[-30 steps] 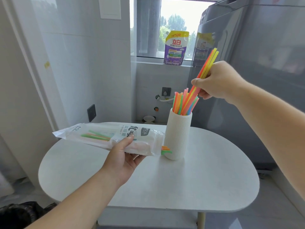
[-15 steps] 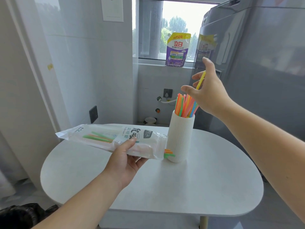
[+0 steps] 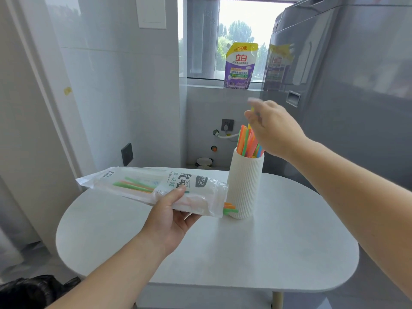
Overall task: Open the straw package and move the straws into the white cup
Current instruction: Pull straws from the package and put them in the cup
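Open worktop point(image 3: 278, 253) spreads across the frame's lower right. At centre the white cup point(image 3: 244, 186) and straw package point(image 3: 156, 188) block passage; a grey appliance point(image 3: 356, 97) walls the right.

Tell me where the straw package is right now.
Head view, left of centre: the left hand holds the package over the table, its open end beside the cup.

One cup point(image 3: 244, 186), one package point(image 3: 156, 186), one table point(image 3: 278, 253) and one pouch point(image 3: 239, 65) are seen. Two hands are counted: left hand point(image 3: 169, 219), right hand point(image 3: 273, 130). Straws point(image 3: 245, 141) are too bunched to be counted.
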`<state>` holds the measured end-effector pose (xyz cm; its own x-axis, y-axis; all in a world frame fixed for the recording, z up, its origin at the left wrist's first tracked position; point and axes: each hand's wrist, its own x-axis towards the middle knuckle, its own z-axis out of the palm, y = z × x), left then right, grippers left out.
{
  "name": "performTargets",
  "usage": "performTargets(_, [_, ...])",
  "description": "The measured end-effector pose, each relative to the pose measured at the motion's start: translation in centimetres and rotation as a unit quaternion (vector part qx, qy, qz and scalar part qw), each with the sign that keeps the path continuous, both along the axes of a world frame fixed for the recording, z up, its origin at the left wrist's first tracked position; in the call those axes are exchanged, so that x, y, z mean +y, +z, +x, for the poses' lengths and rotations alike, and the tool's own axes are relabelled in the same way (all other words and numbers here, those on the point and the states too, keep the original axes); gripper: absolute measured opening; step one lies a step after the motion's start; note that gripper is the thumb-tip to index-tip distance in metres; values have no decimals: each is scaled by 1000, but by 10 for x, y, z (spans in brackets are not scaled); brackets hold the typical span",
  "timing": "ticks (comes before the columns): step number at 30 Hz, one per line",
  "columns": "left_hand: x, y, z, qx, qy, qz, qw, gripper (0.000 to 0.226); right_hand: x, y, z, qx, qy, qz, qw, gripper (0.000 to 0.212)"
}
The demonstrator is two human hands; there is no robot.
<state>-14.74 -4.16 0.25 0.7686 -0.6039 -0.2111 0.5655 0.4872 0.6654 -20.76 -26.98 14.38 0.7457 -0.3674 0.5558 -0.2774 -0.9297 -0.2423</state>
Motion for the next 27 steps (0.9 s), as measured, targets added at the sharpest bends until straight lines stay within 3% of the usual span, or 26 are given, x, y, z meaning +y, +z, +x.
performTargets(3, [-1, 1, -1, 0, -5, 2, 1000, 38, -1, -5, -4, 83, -12, 5, 996, 46])
performTargets(5, [-2, 1, -2, 0, -7, 4, 1000, 38, 0, -4, -6, 30, -2, 33, 999, 52])
performTargets(8, [-1, 1, -2, 3, -4, 4, 1000, 40, 3, -4, -11, -28, 37, 0, 999, 55])
performTargets(11, [0, 1, -2, 3, -4, 1, 1000, 43, 4, -12, -16, 8, 39, -39, 998, 42])
performTargets(15, [0, 2, -3, 1, -4, 3, 1000, 42, 5, -14, -19, 65, 16, -27, 997, 46])
performTargets(17, [1, 2, -3, -2, -3, 2, 1000, 40, 9, -12, -25, 13, 5, -36, 999, 50])
performTargets(20, [2, 4, -4, -14, -5, 7, 1000, 32, 29, -22, -48, -159, 8, -19, 987, 40])
performTargets(22, [3, 5, -3, -22, -7, 12, 1000, 24, 49, -42, -65, -189, 11, 57, 980, 27])
performTargets(24, [2, 6, -5, -29, -8, 20, 999, 17, 63, -68, -76, -109, -7, 229, 967, 25])
performTargets(25, [2, 6, -5, -34, -7, 24, 999, 16, 68, -81, -79, -57, -12, 333, 941, 26])
performTargets(27, [1, 6, -7, -43, -7, 31, 999, 15, 73, -103, -83, 16, -14, 529, 848, 29])
